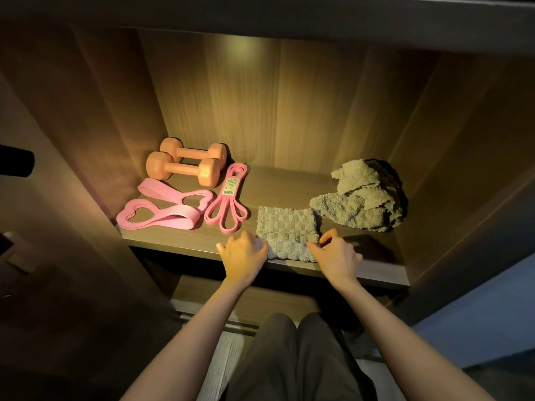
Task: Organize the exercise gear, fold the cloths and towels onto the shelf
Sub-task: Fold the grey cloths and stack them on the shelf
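Note:
A grey checked towel [285,230] lies folded flat at the front of the wooden shelf [179,241]. My left hand [244,256] grips its near left corner, and my right hand [337,254] pinches its near right corner. Behind and to the right sits a crumpled heap of grey cloths [360,198]. At the shelf's left stand two orange dumbbells [185,166]. In front of them lie two wide pink bands with heart-shaped loops [168,208], and a bundle of thin pink resistance bands [227,202] with a label.
The shelf is a lit wooden alcove with side walls [434,146] close on both sides and a back panel. A lower shelf [249,302] sits beneath the front edge. My legs in grey trousers [292,360] fill the bottom of the view.

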The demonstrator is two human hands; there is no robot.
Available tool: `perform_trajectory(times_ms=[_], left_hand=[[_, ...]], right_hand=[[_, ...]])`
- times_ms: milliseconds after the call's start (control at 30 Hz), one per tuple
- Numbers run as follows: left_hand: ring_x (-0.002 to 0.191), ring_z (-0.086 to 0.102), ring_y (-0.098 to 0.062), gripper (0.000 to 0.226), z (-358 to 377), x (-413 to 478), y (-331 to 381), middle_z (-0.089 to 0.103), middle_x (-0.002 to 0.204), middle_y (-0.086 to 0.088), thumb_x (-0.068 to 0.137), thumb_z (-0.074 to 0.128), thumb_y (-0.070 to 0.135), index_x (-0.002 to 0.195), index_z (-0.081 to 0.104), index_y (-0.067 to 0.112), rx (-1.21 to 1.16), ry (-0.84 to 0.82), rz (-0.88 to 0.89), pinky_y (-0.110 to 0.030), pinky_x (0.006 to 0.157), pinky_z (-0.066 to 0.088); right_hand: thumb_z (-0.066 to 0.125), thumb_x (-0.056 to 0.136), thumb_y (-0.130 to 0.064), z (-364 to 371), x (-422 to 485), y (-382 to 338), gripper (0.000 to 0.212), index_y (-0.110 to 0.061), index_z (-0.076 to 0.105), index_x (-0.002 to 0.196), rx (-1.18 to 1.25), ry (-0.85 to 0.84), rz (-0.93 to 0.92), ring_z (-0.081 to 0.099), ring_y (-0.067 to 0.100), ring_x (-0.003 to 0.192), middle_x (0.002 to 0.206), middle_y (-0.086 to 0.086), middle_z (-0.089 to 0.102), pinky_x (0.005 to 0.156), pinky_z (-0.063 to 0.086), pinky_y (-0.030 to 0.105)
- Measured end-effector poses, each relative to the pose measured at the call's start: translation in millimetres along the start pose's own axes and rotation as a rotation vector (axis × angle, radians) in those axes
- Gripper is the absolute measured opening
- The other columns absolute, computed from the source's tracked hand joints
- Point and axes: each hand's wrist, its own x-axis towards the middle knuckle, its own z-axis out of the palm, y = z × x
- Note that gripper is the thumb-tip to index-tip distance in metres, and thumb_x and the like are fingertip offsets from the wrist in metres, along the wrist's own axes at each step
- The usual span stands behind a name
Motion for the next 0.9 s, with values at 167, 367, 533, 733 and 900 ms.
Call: perform_trajectory(times_ms=[167, 367, 533, 733, 900], left_hand=[[0.106, 0.048, -0.025, 0.021, -0.4, 0.7, -3.6, 0.054, 0.118, -0.002, 0.088, 0.059, 0.025, 0.108, 0.058, 0.020, 0.193, 0.098, 0.342, -0.038, 0.082, 0.032], [0.111, 0.055, -0.018, 0.031, -5.2, -6.8, -7.6, 0.064, 0.120, 0.009, 0.091, 0.050, 0.017, 0.116, 0.065, 0.027, 0.154, 0.014, 0.608, -0.037, 0.084, 0.035], [0.127, 0.044, -0.011, 0.047, -10.1, -6.0, -18.2, 0.052, 0.132, 0.012, 0.087, 0.048, 0.026, 0.134, 0.048, 0.032, 0.282, -0.166, 0.609, -0.042, 0.107, 0.023], [0.119, 0.046, -0.018, 0.058, -12.0, -9.7, -22.2, 0.051, 0.126, 0.007, 0.071, 0.058, 0.018, 0.128, 0.048, 0.026, 0.305, -0.183, 0.638, -0.039, 0.108, 0.024], [0.096, 0.054, -0.024, 0.037, -18.1, -13.3, -28.5, 0.060, 0.102, 0.001, 0.070, 0.062, 0.010, 0.105, 0.058, 0.017, 0.194, -0.119, 0.734, -0.029, 0.088, 0.034]], right_hand=[[0.056, 0.092, -0.032, 1.6, -4.8, 3.5, 0.024, -0.030, 0.050, 0.115, -0.069, -0.013, -0.304, 0.050, 0.029, 0.117, 0.114, 0.003, 0.058, 0.096, 0.041, 0.048], [0.054, 0.084, 0.011, 0.8, -1.5, 6.2, 0.066, -0.025, 0.049, 0.139, -0.287, -0.114, -0.805, 0.041, 0.020, 0.135, 0.144, -0.002, 0.048, 0.110, 0.033, 0.037], [0.043, 0.094, -0.014, -7.7, 2.1, 17.6, 0.066, -0.024, 0.014, 0.153, -0.411, -0.273, -0.817, 0.008, 0.007, 0.147, 0.159, -0.009, 0.014, 0.118, -0.007, 0.022], [0.047, 0.088, -0.022, -10.8, -8.5, 17.2, 0.068, -0.025, 0.023, 0.151, -0.235, -0.322, -0.658, 0.013, 0.007, 0.146, 0.157, -0.009, 0.023, 0.116, 0.007, 0.021], [0.063, 0.088, -0.022, -24.2, -12.3, 28.9, 0.065, -0.028, 0.034, 0.146, -0.276, -0.403, -0.741, 0.032, 0.008, 0.135, 0.146, -0.010, 0.041, 0.110, 0.036, 0.029]])
